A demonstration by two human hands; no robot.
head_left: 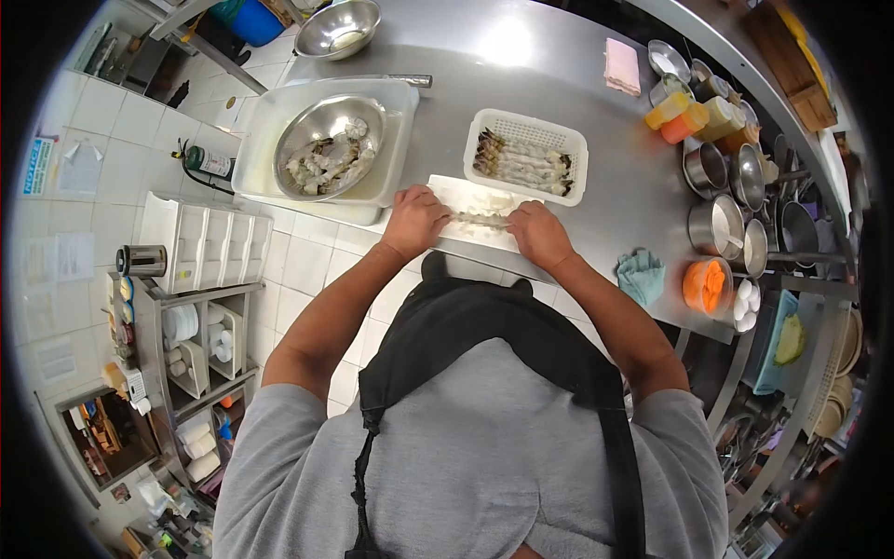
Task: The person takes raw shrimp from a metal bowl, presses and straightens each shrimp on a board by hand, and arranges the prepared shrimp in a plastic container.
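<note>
Over a white cutting board, a shrimp lies stretched between my two hands. My left hand is closed on its left end, and my right hand pinches the other end. Pale powder or crumbs are scattered across the board. Just beyond it stands a white perforated basket with several straightened shrimp laid side by side. To the left, a steel bowl of peeled-looking shrimp sits in a translucent plastic tub.
A second steel bowl stands at the far left of the steel table. Along the right edge are sauce bottles, metal pots, a container of orange pieces and a teal cloth. A pink cloth lies farther back.
</note>
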